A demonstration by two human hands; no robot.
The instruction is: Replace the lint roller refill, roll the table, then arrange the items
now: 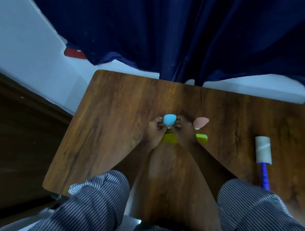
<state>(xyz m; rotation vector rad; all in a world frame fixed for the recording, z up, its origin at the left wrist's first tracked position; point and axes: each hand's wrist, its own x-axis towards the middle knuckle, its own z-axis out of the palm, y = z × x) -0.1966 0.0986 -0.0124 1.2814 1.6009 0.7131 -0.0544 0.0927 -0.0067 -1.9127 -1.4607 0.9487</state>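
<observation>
Centrally on the wooden table (113, 114): left hand (153, 131) and right hand (182, 132) both pinched around a small blue object (169, 121), over a yellow-green comb (202, 138), a pink object (200, 122) just right, lint roller (263, 151) lying well apart at right.

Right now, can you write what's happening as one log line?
stage: arranging | both hands on blue object | pink object beside it | green comb under hands | lint roller far right
</observation>
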